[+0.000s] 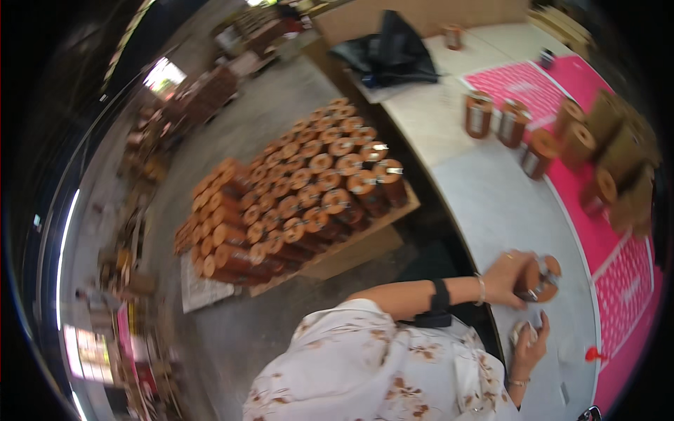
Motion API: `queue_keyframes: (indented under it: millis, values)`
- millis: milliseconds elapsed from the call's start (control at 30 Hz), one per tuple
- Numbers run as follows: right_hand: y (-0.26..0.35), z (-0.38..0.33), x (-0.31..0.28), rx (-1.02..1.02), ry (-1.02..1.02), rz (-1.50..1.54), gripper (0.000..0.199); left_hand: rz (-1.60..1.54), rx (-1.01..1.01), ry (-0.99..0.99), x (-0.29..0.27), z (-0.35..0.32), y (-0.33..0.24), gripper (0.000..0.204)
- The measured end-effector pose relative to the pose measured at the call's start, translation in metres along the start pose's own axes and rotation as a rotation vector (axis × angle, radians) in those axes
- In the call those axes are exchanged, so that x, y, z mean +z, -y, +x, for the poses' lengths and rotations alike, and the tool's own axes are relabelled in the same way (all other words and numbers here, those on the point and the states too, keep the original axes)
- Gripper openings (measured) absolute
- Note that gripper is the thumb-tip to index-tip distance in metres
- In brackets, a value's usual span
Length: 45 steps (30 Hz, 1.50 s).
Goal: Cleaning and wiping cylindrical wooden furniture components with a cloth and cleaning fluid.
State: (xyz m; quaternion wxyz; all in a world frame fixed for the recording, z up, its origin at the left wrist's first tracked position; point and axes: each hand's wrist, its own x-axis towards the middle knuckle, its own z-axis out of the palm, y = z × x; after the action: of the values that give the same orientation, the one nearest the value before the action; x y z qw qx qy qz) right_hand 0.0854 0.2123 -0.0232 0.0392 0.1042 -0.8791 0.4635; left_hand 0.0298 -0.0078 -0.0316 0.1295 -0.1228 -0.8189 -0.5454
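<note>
My left hand (507, 278) grips a brown wood-coloured cylinder (550, 269) from its left side, over the grey-white tabletop (484, 210). The cylinder has a pale ring-like end, with something light and shiny across it. Nearer to me, my right hand (531, 347) is curled, apart from the cylinder, with thumb and a finger raised. A whitish crumpled piece (518, 331) shows in its grip; blur hides what it is. Both forearms reach over the table's near-left edge.
Similar cylinders (479, 116) stand farther up the table, beside taller tan packages (618, 133) on pink printed sheets (625, 302). A small red object (594, 354) lies to the right. A black bag (390, 56) rests at the far edge. Left of the table, a pallet (337, 259) carries many stacked cylinders.
</note>
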Motion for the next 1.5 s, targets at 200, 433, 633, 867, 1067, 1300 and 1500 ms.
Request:
queue_keyframes:
  millis: [200, 433, 633, 867, 1067, 1300, 1500]
  values:
    - [-0.001, 0.002, 0.003, 0.016, 0.033, 0.041, 0.039, -0.169, -0.221, 0.026, -0.046, -0.015, -0.034, 0.085]
    - [-0.014, 0.010, 0.007, -0.043, -0.029, -0.067, 0.037, 0.296, -0.312, -0.287, -0.231, -0.089, -0.032, 0.087]
    - [-0.020, 0.006, 0.003, -0.069, -0.057, -0.172, 0.039, 0.919, -0.714, -0.542, -0.428, -0.211, -0.032, 0.089]
    - [-0.028, 0.013, -0.003, 0.130, -0.024, -0.117, 0.039, 1.423, -1.196, -0.489, -0.575, -0.326, -0.021, 0.081]
    - [-0.050, 0.017, -0.015, 0.123, -0.045, -0.251, 0.037, 1.486, -1.347, -0.413, -0.610, -0.342, 0.011, 0.078]
    - [-0.007, 0.015, -0.005, 0.364, -0.023, -0.027, 0.041, 1.461, -1.318, -0.487, -0.628, -0.357, 0.040, 0.076]
    - [-0.025, 0.017, -0.010, 0.378, -0.078, -0.077, 0.043, 1.408, -1.353, -0.488, -0.640, -0.356, 0.051, 0.076]
